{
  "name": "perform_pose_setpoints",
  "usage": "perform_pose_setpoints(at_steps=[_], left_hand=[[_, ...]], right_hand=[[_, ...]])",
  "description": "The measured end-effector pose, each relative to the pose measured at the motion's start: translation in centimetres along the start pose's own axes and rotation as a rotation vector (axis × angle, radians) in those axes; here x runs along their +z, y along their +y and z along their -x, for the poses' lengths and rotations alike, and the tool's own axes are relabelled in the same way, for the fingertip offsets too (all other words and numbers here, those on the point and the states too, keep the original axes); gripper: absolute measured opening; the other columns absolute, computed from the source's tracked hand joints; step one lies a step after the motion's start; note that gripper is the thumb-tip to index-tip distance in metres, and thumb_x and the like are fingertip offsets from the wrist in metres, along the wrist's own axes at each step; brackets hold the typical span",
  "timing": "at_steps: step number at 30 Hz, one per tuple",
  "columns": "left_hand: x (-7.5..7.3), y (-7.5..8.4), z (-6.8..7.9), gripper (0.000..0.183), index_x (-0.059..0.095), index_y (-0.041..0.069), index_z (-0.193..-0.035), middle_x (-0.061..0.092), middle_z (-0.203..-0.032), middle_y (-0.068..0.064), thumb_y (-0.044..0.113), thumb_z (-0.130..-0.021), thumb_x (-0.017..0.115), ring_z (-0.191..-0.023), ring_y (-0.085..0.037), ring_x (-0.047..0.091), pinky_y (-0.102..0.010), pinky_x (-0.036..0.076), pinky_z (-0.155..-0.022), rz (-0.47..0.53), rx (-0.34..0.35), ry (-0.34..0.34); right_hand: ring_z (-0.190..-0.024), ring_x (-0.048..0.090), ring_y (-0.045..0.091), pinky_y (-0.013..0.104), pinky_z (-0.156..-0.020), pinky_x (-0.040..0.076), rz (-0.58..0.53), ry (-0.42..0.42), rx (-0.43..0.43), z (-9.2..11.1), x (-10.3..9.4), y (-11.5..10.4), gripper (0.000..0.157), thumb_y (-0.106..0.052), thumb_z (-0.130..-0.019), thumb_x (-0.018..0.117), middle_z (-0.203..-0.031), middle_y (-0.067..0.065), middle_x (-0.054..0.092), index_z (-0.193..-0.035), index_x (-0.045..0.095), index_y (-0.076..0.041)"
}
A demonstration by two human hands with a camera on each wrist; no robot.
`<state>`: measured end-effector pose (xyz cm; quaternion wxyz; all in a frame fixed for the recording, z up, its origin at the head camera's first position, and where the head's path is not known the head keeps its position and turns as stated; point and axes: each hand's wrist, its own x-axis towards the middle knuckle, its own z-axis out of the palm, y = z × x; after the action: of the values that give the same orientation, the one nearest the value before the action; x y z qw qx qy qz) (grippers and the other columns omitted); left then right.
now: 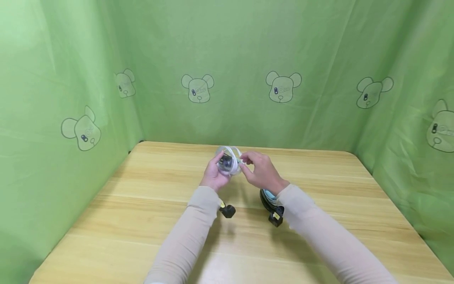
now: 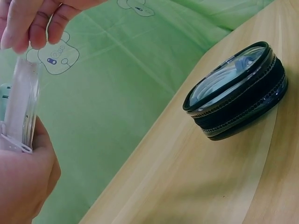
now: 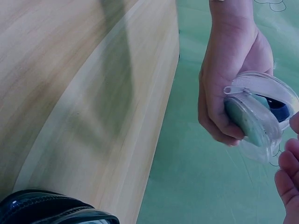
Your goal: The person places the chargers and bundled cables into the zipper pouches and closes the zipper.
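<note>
My left hand [image 1: 215,173] grips a small round clear pouch [image 3: 261,116] with white zip trim, holding it above the far part of the table. The pouch's zip stands undone, and a gap shows between its two faces. Inside lie a dark blue ribbed item [image 3: 279,110] and something pale green, partly hidden by the fingers. A zip pull [image 3: 235,89] hangs beside the left thumb. At the pouch's right rim, the thumb and forefinger of my right hand [image 1: 260,169] pinch the edge; its other fingers are loosely curled.
A round black-trimmed case [image 2: 238,91] with a clear lid lies on the wooden table [image 1: 142,221] below the right forearm, pale blue coils inside. Small black cameras hang at both wrists. Green curtains [image 1: 241,39] enclose the table's back and sides.
</note>
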<state>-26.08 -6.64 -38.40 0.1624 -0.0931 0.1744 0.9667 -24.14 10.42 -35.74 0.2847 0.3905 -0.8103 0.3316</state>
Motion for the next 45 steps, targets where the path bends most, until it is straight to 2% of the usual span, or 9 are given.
perform_pose_setpoints(at_steps=[5, 10, 14, 20, 24, 32, 38, 45], left_hand=[[0.1, 0.0, 0.0, 0.059, 0.023, 0.005, -0.147, 0.037, -0.148, -0.013, 0.022, -0.1, 0.053, -0.136, -0.027, 0.037, -0.04, 0.027, -0.115, 0.028, -0.015, -0.006], [0.3, 0.0, -0.1, 0.059, 0.02, 0.006, -0.15, 0.033, -0.151, -0.015, 0.02, -0.101, 0.05, -0.138, -0.03, 0.033, -0.042, 0.027, -0.115, 0.037, 0.008, -0.001], [0.3, 0.0, -0.1, 0.056, 0.023, 0.007, -0.148, 0.035, -0.15, -0.015, 0.02, -0.101, 0.05, -0.138, -0.029, 0.035, -0.041, 0.029, -0.114, 0.037, 0.017, 0.01], [0.2, -0.2, 0.0, 0.055, 0.025, 0.008, -0.147, 0.038, -0.148, -0.014, 0.022, -0.101, 0.051, -0.136, -0.028, 0.038, -0.038, 0.033, -0.112, 0.025, 0.009, 0.008], [0.3, -0.1, -0.1, 0.056, 0.024, 0.008, -0.148, 0.038, -0.148, -0.015, 0.022, -0.101, 0.051, -0.135, -0.028, 0.039, -0.037, 0.035, -0.111, 0.029, 0.002, 0.016], [0.6, -0.1, -0.3, 0.059, 0.02, 0.008, -0.151, 0.034, -0.15, -0.017, 0.021, -0.101, 0.05, -0.137, -0.03, 0.036, -0.04, 0.034, -0.112, 0.04, 0.008, -0.016], [0.9, -0.3, -0.1, 0.06, 0.018, 0.005, -0.151, 0.032, -0.151, -0.019, 0.018, -0.101, 0.049, -0.138, -0.032, 0.034, -0.041, 0.03, -0.113, 0.048, 0.01, -0.017], [1.0, -0.2, 0.1, 0.063, 0.013, 0.006, -0.152, 0.032, -0.15, -0.02, 0.015, -0.101, 0.049, -0.136, -0.031, 0.037, -0.038, 0.037, -0.11, 0.071, 0.013, -0.021]], right_hand=[[-0.072, 0.063, 0.03, 0.039, -0.065, 0.057, -0.012, 0.008, -0.007, 0.2, 0.1, 0.1, 0.016, -0.002, -0.082, 0.069, -0.082, 0.013, 0.064, -0.095, 0.064, 0.006], [-0.072, 0.062, 0.03, 0.04, -0.063, 0.056, -0.002, 0.013, 0.0, 0.2, 0.2, 0.1, 0.014, -0.003, -0.083, 0.068, -0.082, 0.012, 0.064, -0.094, 0.064, 0.004], [-0.073, 0.061, 0.029, 0.042, -0.063, 0.056, -0.005, 0.009, 0.01, 0.4, 0.3, 0.2, 0.014, -0.003, -0.082, 0.069, -0.083, 0.012, 0.064, -0.093, 0.064, 0.004], [-0.073, 0.061, 0.027, 0.035, -0.065, 0.056, 0.013, 0.016, 0.012, 0.8, 0.6, 0.1, 0.018, -0.004, -0.081, 0.072, -0.083, 0.012, 0.063, -0.094, 0.063, 0.004], [-0.073, 0.06, 0.025, 0.035, -0.065, 0.056, 0.031, 0.028, 0.005, 0.8, 0.6, 0.1, 0.02, -0.004, -0.08, 0.073, -0.083, 0.012, 0.063, -0.094, 0.062, 0.004], [-0.075, 0.056, 0.024, 0.032, -0.064, 0.054, 0.098, 0.041, -0.025, 1.1, 1.0, 0.2, 0.032, -0.013, -0.077, 0.08, -0.087, 0.012, 0.059, -0.095, 0.059, 0.004], [-0.08, 0.055, 0.024, 0.035, -0.069, 0.055, 0.129, 0.021, 0.031, 1.5, 1.6, 0.5, 0.044, -0.019, -0.073, 0.085, -0.091, 0.013, 0.055, -0.097, 0.056, 0.004], [-0.079, 0.055, 0.025, 0.036, -0.068, 0.055, 0.191, 0.046, 0.093, 1.6, 2.1, 0.9, 0.039, -0.014, -0.074, 0.084, -0.09, 0.013, 0.055, -0.096, 0.057, 0.004]])
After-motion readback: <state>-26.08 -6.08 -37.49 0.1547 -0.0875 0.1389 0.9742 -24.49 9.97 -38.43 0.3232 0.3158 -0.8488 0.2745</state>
